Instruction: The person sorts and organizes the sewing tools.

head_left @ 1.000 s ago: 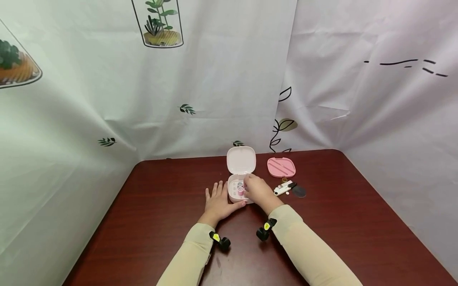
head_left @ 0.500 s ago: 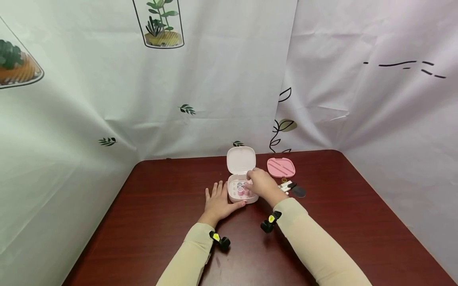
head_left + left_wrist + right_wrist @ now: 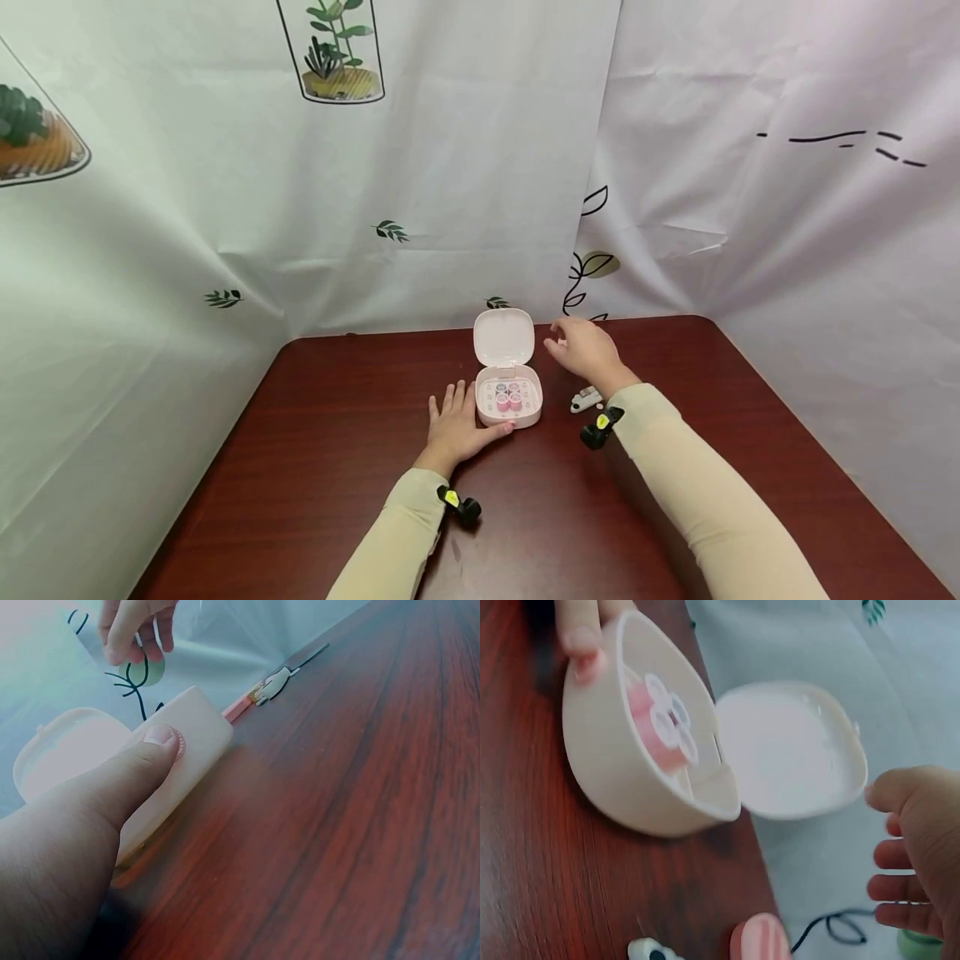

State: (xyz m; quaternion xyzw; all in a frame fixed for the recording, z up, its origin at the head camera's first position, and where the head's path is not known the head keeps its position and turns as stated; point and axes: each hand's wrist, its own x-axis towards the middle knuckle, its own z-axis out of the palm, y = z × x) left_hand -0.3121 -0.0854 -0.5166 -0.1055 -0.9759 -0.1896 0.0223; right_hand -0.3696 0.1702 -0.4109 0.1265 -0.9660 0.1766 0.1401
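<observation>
A small pale pink box (image 3: 528,420) stands on the table with its lid (image 3: 504,337) raised behind it. Several pink and grey thread spools (image 3: 508,402) stand inside in a cluster. My left hand (image 3: 455,427) rests against the box, fingers straight and spread at its left side and the thumb (image 3: 161,742) laid across the front wall. Up in the air, right of the lid, is my right hand (image 3: 588,350); its fingers (image 3: 900,855) are loosely bent and hold nothing.
Right of the box lies a small white object (image 3: 586,401) with a dark dot. The ridged pink tray (image 3: 761,941), mostly hidden behind the right hand in the head view, lies close by. A patterned curtain (image 3: 465,167) hangs behind the table (image 3: 352,450).
My right hand has come out of the box and moved right and back, toward the pink tray. The spools now show fully in the box. My left hand has stayed put.
</observation>
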